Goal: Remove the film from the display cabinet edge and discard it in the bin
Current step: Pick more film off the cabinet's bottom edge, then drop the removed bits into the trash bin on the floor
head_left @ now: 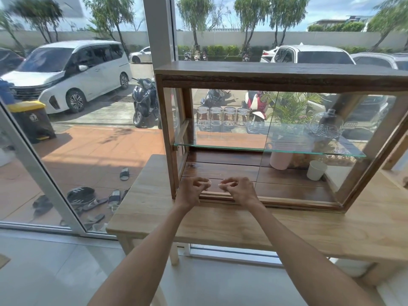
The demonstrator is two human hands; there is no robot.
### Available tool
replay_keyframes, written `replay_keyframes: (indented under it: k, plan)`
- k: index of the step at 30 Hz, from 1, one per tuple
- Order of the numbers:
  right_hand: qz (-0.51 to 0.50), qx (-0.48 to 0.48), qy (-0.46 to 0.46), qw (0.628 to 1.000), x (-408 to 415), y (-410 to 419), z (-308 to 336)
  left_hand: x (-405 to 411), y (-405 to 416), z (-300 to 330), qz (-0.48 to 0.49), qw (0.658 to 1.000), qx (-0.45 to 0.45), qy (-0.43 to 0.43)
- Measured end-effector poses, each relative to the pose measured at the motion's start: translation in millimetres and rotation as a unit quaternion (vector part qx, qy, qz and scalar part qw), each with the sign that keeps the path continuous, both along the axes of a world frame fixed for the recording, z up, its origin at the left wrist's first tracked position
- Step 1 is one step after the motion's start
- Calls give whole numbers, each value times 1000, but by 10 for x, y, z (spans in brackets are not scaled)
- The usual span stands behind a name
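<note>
A wooden display cabinet (265,72) with glass panes stands on a light wooden table (220,226). My left hand (192,191) and my right hand (237,191) hover side by side at the left end of its lower front edge (287,200). On both hands the thumb and fingertips are pinched together, and a small gap separates the two hands. I cannot make out any film on the edge or between the fingers. A black bin with a yellow lid (31,122) stands outside, behind the window at the left.
Inside the cabinet, a glass shelf (265,149) carries several upturned glasses (223,115) and a glass dome (326,124). Below it sit a pink cup (280,161) and a white cup (316,170). A window frame (157,29) rises behind. Shoes (80,195) lie outside.
</note>
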State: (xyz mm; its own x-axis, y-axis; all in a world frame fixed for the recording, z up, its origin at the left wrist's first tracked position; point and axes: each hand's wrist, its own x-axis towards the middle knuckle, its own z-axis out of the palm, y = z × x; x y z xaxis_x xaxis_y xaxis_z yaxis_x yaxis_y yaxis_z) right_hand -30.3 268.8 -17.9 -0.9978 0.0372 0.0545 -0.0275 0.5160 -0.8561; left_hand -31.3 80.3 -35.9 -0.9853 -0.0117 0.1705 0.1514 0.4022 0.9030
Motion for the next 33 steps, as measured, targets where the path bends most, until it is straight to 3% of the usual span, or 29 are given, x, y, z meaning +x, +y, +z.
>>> replay_keyframes:
  k: [8, 15, 25, 33]
  plan:
    - [22, -178, -68, 982, 191, -218, -19, 326, -187, 89, 57, 983, 161, -65]
    - [87, -254, -104, 958, 440, -540, -54, 868, -480, 23, 90, 978, 176, -69]
    - [199, -210, -144, 946, 1108, -1399, -294, 1865, -1183, -317, 209, 954, 200, -75]
    - [243, -164, -192, 937, 1784, -2186, -851, 2892, -1911, -808, 307, 919, 224, -105]
